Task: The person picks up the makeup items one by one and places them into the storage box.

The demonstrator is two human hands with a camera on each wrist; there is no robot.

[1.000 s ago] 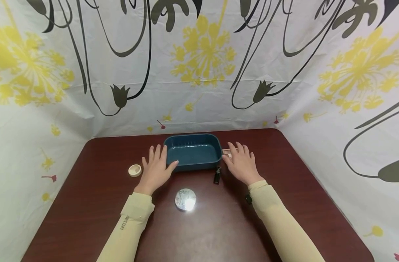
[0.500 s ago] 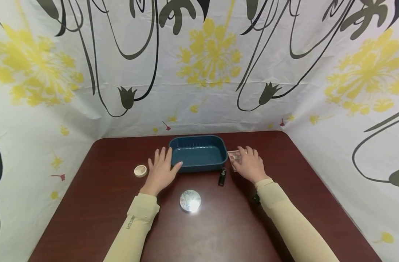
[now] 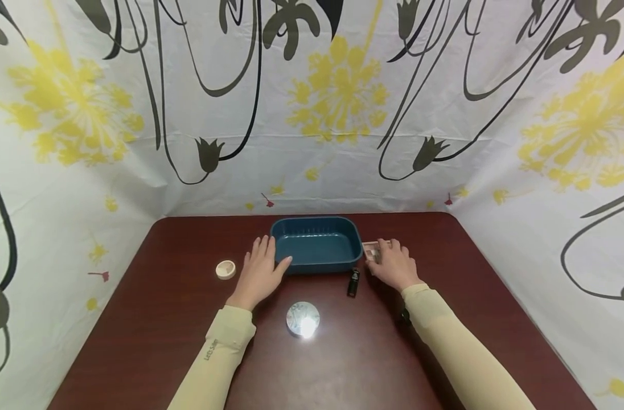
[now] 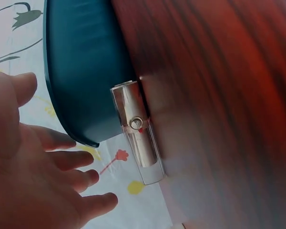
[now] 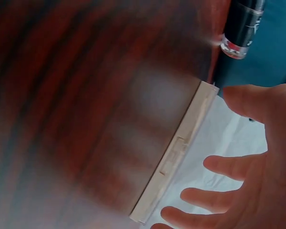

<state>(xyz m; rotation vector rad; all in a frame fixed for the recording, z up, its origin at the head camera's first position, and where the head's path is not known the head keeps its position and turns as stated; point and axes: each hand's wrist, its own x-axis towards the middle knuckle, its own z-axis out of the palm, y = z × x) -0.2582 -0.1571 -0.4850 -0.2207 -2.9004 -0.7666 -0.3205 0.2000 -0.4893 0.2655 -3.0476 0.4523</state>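
From my remote seat I'm watching a silvery disc (image 3: pixel 302 316) glaring on the dark red table (image 3: pixel 312 376), in front of the blue-green tray (image 3: pixel 317 267). A dark object (image 3: pixel 405 314) is peeking out under the right sleeve (image 3: pixel 435 319), in front of the tray and off to its right, too covered for naming. A black tube (image 3: pixel 353 283) is lying just before the tray's front right corner. Through the left wrist camera I'm also picking up a rose-gold tube (image 4: pixel 136 119) with a clear end, sitting close beside the tray. Left of the tray, a small cream pot (image 3: pixel 225 269) is sitting apart.

Now the hands! The left hand (image 3: pixel 259 274) is reaching along the tray's left end, fingers spreading and holding nothing; contact I'm not managing to judge. The right hand (image 3: pixel 395 267) is reaching over the pinkish palette (image 3: pixel 372 251), which is lying just right of the tray; its fingers are spreading loosely, and whether they're touching I can't tell. Behind the tray, a flowered white cloth (image 3: pixel 291 159) is hanging.
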